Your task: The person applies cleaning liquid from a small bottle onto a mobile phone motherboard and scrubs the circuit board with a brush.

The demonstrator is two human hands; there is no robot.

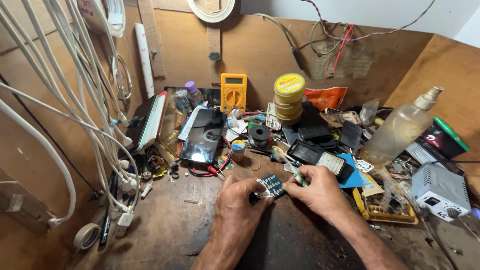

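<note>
Across the worn wooden table (pixel 175 235), boxed in by brown board walls, clutter lay thick. At the left hung a bundle of white cables (pixel 75 100), the largest thing there, trailing down to white plugs near the table edge, with a roll of pale tape (pixel 87 236) below them. At the right a cloudy spray bottle (pixel 400 130) leaned over a grey metal box (pixel 440 190). A dark phone (pixel 204 136) lay tilted, screen up, left of middle, with a yellow multimeter (pixel 233 92) upright against the back wall behind it. Just to the right of the meter stood a stack of yellow-topped round tins (pixel 289 99). Nearer the middle sat a black spool (pixel 259 134) and a small jar with a yellow lid (pixel 239 149).

In front of these, both hands met near the middle of the table. The left hand (pixel 239 200) had its grip clamped on the small blue circuit board (pixel 272 186), thumb and fingertips pinching its left edge, so that the board sat between the two hands just above the tabletop. The right hand (pixel 317 189) had its grip closed around a slim green-handled tool (pixel 296 175), which slanted up and to the left; whether its hidden working end touched the board I could not tell.
</note>
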